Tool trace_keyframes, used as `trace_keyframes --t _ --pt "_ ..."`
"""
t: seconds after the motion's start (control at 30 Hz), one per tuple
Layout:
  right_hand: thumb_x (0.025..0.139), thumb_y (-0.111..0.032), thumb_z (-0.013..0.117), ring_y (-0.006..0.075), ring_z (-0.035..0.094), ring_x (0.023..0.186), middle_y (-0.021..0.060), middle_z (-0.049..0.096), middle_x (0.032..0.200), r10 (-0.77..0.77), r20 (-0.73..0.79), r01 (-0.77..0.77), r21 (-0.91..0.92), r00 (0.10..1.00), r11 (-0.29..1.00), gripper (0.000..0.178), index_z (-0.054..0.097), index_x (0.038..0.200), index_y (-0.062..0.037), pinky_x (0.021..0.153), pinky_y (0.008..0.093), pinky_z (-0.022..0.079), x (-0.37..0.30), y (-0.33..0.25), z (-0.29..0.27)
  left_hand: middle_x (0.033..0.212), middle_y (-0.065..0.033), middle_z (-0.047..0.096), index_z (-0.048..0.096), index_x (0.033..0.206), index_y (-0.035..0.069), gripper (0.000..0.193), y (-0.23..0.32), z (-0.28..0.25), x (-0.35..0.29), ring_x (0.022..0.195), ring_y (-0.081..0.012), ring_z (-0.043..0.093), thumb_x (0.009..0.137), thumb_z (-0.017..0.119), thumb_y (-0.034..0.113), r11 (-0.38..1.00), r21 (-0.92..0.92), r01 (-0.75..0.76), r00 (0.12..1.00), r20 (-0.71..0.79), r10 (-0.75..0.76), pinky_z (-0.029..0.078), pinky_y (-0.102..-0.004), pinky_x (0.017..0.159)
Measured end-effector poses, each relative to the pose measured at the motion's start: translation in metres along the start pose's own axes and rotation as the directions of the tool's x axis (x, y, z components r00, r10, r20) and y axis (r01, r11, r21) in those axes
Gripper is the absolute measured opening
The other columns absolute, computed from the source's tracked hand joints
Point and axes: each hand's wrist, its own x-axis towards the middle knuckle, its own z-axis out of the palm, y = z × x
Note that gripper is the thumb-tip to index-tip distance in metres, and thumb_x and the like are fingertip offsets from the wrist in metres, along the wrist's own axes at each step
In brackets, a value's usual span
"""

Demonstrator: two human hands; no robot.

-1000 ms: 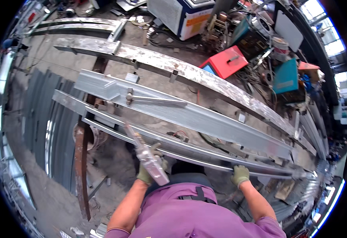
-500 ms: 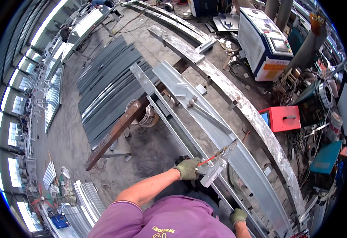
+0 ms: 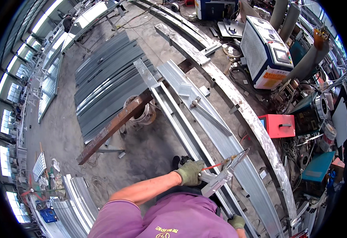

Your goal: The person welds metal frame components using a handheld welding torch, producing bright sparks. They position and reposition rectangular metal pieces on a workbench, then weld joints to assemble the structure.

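In the lower centre, the left hand (image 3: 191, 173) has its fingers wrapped around a grey metal tool (image 3: 218, 182) over a metal channel (image 3: 175, 119), while the right hand (image 3: 237, 222), lower right, meets the channel, its grip unclear.

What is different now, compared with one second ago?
The left hand has swung the silver gun-shaped tool rightward: its tip, then over the narrow steel channel, now reaches over the wide steel channel. The view turned left. Nothing was visibly grasped or released. The right hand stays by the narrow channel; the hammer still lies on the wide one.
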Motion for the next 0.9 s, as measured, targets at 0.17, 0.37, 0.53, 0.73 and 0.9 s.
trace_keyframes --t 0.17,0.37,0.53,0.73,0.9 --pt "0.088 -0.031 0.068 0.0400 0.077 0.112 0.0201 0.081 0.114 -0.089 0.075 0.090 -0.007 0.993 0.996 0.032 0.084 0.108 -0.0130 0.100 0.0490 0.060 -0.029 -0.006 -0.033 0.116 -0.0197 0.071 0.065 0.117 0.002 0.052 0.019 -0.023 -0.018 0.107 -0.0394 0.073 0.081 0.076 0.037 0.997 0.001 -0.073 0.996 -0.054 0.073 0.059 -0.0493 0.093" --pt "0.091 -0.034 0.066 0.0412 0.076 0.109 0.0207 0.080 0.114 -0.145 0.186 0.150 -0.015 0.972 0.989 0.036 0.083 0.112 -0.0099 0.095 0.0502 0.060 -0.039 -0.030 -0.078 0.118 -0.0153 0.073 0.068 0.126 0.017 0.051 0.033 -0.063 -0.040 0.110 -0.0403 0.072 0.086 0.076 0.047 0.997 -0.010 0.073 0.997 -0.038 -0.074 0.059 -0.0498 0.096" --pt "0.094 -0.027 0.061 0.0403 0.077 0.107 0.0191 0.080 0.111 -0.226 0.266 0.253 -0.075 0.937 0.964 0.033 0.082 0.117 -0.0167 0.091 0.0526 0.061 -0.040 -0.049 -0.089 0.121 -0.0127 0.075 0.068 0.131 0.012 0.045 -0.022 -0.020 -0.081 0.111 -0.0279 0.075 0.090 0.082 0.022 0.946 -0.302 0.118 0.982 -0.104 -0.156 0.059 -0.0393 0.097" --pt "0.090 -0.021 0.068 0.0373 0.079 0.106 0.0172 0.082 0.111 -0.267 0.283 0.327 -0.191 0.921 0.926 0.026 0.085 0.109 -0.0142 0.087 0.0495 0.063 -0.039 -0.065 -0.130 0.094 -0.0093 0.068 0.067 0.112 0.008 0.044 -0.080 0.055 -0.112 0.088 -0.0335 0.070 0.078 0.085 0.031 0.945 -0.325 0.047 0.949 -0.279 -0.144 0.058 -0.0455 0.082" --pt "0.090 -0.018 0.067 0.0377 0.079 0.106 0.0183 0.082 0.111 -0.297 0.294 0.382 -0.296 0.908 0.876 0.027 0.085 0.110 -0.0124 0.090 0.0494 0.062 -0.016 -0.081 -0.174 0.093 -0.0115 0.072 0.069 0.111 0.005 0.043 -0.083 0.088 -0.135 0.087 -0.0332 0.073 0.079 0.084 0.029 0.906 -0.397 0.150 0.888 -0.348 -0.300 0.060 -0.0453 0.081"
